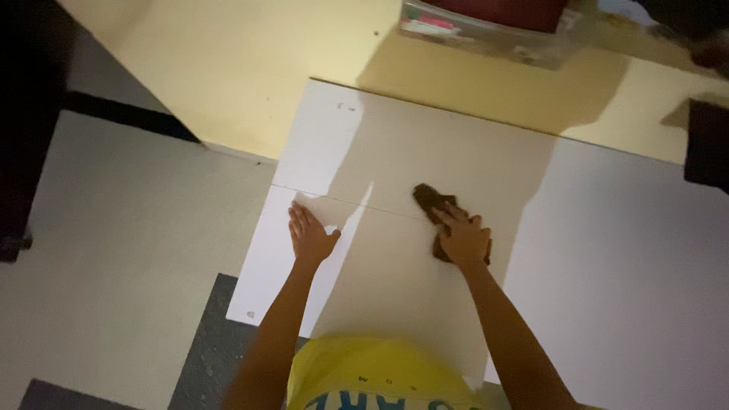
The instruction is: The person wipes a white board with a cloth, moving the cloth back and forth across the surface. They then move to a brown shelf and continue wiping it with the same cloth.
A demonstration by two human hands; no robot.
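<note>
Nearest the camera: a yellow shirt [380, 376] with dark printed lettering is seen at the bottom edge, and both bare forearms are extended forward from it.
Left hand [310, 234]: laid flat, palm down and fingers spread, on the white tabletop [425, 144]; nothing is gripped. It is placed just short of a thin seam running across the surface.
Right hand [463, 239]: pressed palm down, fingers extended, on top of a brown cloth [430, 199]; the cloth is pinned under the palm rather than clenched.
Cloth position: near the middle of the tabletop, on the seam line, one crumpled end protruding beyond the fingertips toward the wall.
Cloth handling: judged soft, light and limp, and expected to bunch and fold readily. It is best controlled by flat pressure from above or by gathering a bunched portion; no stiff edge is offered for a pinch.
Tabletop: white, smooth and flat, partly shaded by the person; likely low in friction, so the cloth is expected to slide easily.
Floor: pale tiles and a dark grey mat [205, 357] are visible to the left.
Wall: yellow, behind the table.
Package: a clear rectangular container [486, 34] is located at the top edge, with a dark red block above it and small red and green label patches at its left end.
Right edge: a dark object is partly visible; its kind cannot be determined.
</note>
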